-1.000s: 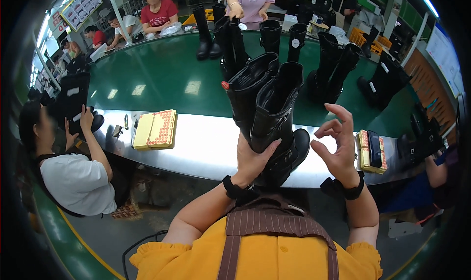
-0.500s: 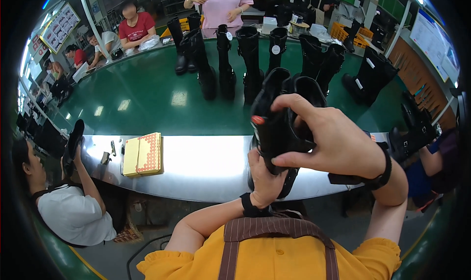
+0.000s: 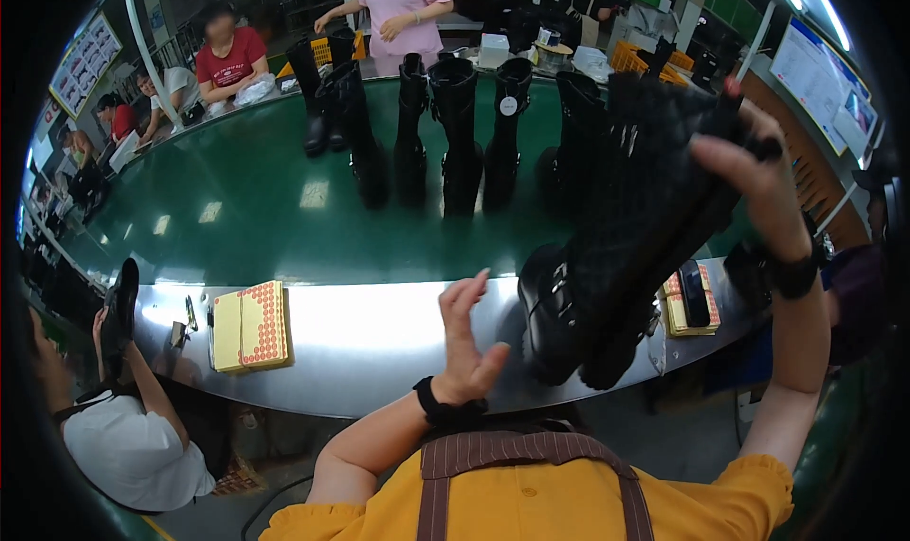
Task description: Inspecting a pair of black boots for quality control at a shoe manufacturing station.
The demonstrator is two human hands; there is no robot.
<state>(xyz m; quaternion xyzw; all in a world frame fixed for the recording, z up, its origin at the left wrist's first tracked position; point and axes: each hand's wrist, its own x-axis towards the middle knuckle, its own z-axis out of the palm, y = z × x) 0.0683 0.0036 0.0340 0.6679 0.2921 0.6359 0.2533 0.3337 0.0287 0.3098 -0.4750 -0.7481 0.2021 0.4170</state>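
Observation:
A pair of tall black boots (image 3: 616, 209) with buckles at the ankles leans to the right over the metal strip (image 3: 379, 337) at the table's near edge. Their feet are at the lower left, their tops at the upper right. My right hand (image 3: 763, 185) is closed round the top of the shafts, its thumb on the near side; the other fingers are partly hidden. To the left of the boots, apart from them, my left hand (image 3: 466, 347) has its fingers stretched out and holds nothing.
Several black boots (image 3: 457, 133) stand across the green table (image 3: 256, 209). A banded yellow card stack (image 3: 251, 328) lies left, another stack (image 3: 675, 315) under a phone (image 3: 695, 294) right. A co-worker (image 3: 142, 427) at left handles a black boot (image 3: 120, 304); others are beyond the table.
The boots have swung from upright before me to a rightward tilt, their tops moving right with my right hand. My left hand has let go and moved left.

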